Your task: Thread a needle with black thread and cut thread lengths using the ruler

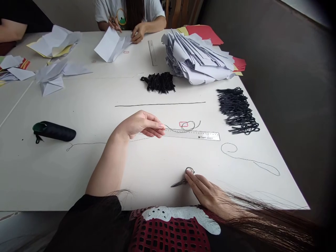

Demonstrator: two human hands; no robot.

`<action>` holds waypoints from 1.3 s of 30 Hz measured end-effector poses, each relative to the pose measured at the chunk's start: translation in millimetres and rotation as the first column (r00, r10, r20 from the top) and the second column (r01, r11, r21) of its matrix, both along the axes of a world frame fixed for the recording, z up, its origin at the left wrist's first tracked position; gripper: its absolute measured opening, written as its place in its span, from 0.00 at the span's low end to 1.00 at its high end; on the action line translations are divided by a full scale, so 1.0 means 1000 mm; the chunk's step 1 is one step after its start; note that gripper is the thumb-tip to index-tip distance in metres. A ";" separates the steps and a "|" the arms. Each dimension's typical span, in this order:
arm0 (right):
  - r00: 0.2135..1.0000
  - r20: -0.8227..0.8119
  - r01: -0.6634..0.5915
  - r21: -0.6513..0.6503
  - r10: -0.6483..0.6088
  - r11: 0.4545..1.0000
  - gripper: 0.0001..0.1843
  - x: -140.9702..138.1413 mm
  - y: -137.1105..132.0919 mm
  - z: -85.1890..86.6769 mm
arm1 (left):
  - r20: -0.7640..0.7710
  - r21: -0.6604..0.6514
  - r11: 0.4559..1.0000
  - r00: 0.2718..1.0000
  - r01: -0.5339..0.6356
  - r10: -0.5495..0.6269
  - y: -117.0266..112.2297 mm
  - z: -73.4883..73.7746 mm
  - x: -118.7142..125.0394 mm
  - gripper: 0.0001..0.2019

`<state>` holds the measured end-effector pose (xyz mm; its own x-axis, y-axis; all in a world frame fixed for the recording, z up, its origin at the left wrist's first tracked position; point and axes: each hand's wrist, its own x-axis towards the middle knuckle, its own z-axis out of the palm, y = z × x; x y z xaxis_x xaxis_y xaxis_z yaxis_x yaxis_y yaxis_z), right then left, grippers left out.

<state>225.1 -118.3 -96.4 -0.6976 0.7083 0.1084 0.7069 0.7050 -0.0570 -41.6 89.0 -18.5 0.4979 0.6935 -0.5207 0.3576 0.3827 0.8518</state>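
My left hand (143, 125) is pinched shut on a thin black thread (183, 127) that curls to the right over a clear ruler (195, 134) lying flat on the white table (86, 108). The thread also trails left from the hand towards a black spool (54, 131). My right hand (203, 189) lies near the table's front edge with its fingers stretched out, the fingertips touching small scissors (183, 179). A straight length of black thread (160, 104) lies beyond the ruler.
Two bundles of cut black threads (237, 109) (159, 82) lie at right and centre. A loose curled thread (249, 161) lies near the right edge. A pile of folded white paper (198, 57) sits at the back right. A person (131, 17) opposite handles paper; more folded sheets (51, 75) lie at left.
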 end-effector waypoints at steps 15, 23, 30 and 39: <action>0.846 -0.250 0.140 -0.749 -0.471 0.648 0.10 -0.025 0.049 0.012 | -0.006 -0.011 0.999 0.999 0.033 -0.033 -0.001 -0.001 0.000 0.10; 0.522 -0.405 -0.411 -0.891 -0.751 0.194 0.16 -0.039 0.083 0.040 | -0.030 -0.022 0.998 0.997 0.064 -0.065 -0.003 -0.001 0.004 0.09; 0.604 -0.419 -0.623 -0.779 -0.678 -0.073 0.24 -0.041 0.088 0.043 | -0.024 -0.025 0.995 0.995 0.100 -0.101 -0.002 -0.004 0.002 0.08; 0.769 -0.434 -0.270 -0.886 -0.470 0.377 0.28 -0.050 0.099 0.046 | -0.010 -0.043 0.992 0.992 0.122 -0.122 -0.003 -0.001 0.005 0.09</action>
